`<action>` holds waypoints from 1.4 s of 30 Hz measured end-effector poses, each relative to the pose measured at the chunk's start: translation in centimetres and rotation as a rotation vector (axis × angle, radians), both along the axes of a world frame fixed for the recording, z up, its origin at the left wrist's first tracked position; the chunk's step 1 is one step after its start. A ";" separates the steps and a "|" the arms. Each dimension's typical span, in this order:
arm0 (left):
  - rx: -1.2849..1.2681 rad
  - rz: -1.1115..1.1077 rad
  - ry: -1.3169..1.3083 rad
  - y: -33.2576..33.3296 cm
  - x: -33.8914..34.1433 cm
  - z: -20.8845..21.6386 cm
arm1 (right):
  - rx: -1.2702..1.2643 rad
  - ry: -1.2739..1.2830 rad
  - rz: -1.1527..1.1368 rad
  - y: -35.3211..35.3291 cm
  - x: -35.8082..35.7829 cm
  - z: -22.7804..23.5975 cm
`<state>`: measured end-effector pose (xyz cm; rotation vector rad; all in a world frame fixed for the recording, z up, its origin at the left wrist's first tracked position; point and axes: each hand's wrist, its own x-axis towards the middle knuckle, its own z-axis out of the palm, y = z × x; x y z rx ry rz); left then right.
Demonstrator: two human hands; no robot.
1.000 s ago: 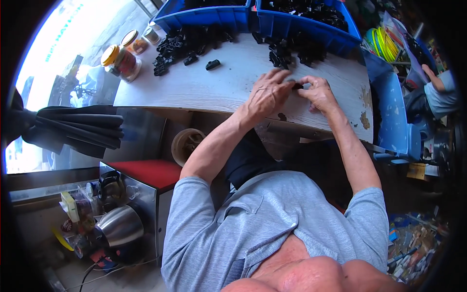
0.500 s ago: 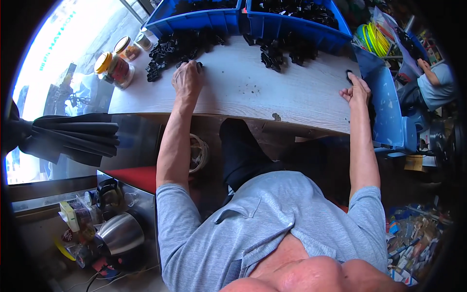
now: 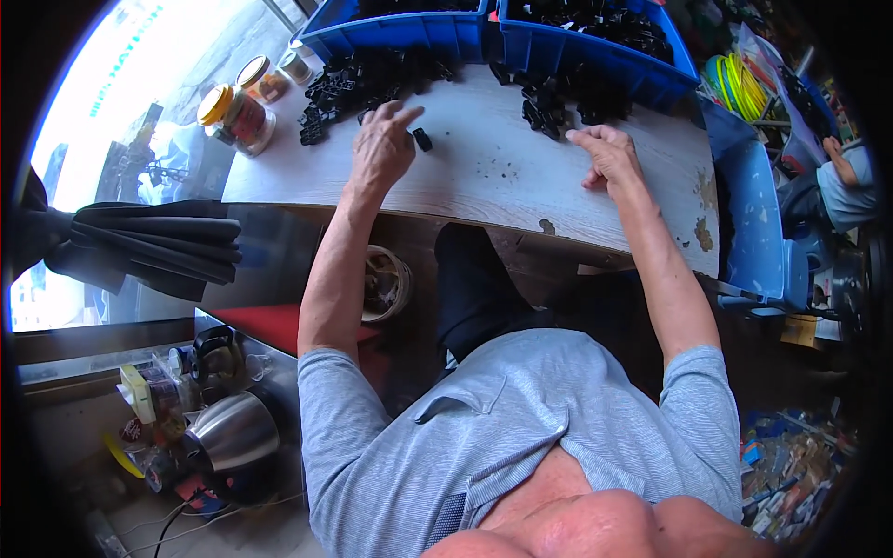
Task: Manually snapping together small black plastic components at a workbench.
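Note:
My left hand (image 3: 381, 146) is over the left part of the table, its fingers spread. A small black plastic part (image 3: 422, 139) lies on the tabletop just right of its fingertips. Behind this hand is a heap of black plastic parts (image 3: 346, 88). My right hand (image 3: 612, 160) hovers over the right part of the table, fingers apart, with nothing visible in it. Its fingertips point toward a second heap of black parts (image 3: 544, 102), close to the heap's near edge.
Two blue crates (image 3: 400, 39) of black parts line the far edge of the worn white table (image 3: 484, 191). Lidded jars (image 3: 244, 121) stand at the left. A larger blue bin (image 3: 755, 219) adjoins the right edge. Another person (image 3: 845, 191) sits at far right.
My right hand has come left from the table's right edge toward the right heap; the black part at its fingers is gone. My left hand has opened, leaving a black part beside it.

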<state>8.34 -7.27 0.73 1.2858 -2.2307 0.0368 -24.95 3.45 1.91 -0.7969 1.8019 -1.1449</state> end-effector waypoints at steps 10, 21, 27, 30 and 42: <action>0.052 -0.261 -0.144 2.3 -1.1 -0.4 | 0.050 0.146 0.098 -2.4 2.4 -0.2; -0.021 -0.380 0.069 4.4 -5.2 -1.7 | 0.062 0.166 0.235 0.8 1.9 0.6; -0.024 -0.390 0.347 5.9 -9.1 -0.9 | 0.046 0.169 0.314 2.2 1.5 0.4; -0.032 -0.452 0.347 6.0 -11.0 -0.7 | 0.012 0.146 0.294 2.6 1.7 0.3; -0.005 -0.463 0.292 8.1 -12.3 -1.9 | 0.061 0.219 0.405 2.0 2.2 1.2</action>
